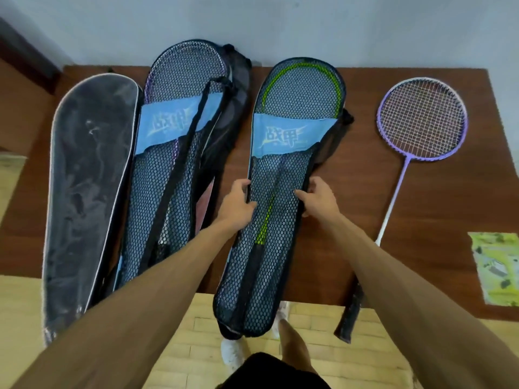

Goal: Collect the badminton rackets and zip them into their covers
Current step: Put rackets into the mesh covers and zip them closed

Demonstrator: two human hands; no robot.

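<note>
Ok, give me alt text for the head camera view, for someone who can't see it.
A person's left hand and right hand grip the side edges of a black mesh racket cover holding a green-framed racket on a brown wooden table. A purple-framed racket lies uncovered to its right.

Left to right on the table (351,88) we have: solid cover (90,192), left mesh cover (174,153) with left racket (188,71) inside, centre mesh cover (280,169) with centre racket (265,223) inside, bare racket (421,119), leaflet (497,268).
</note>
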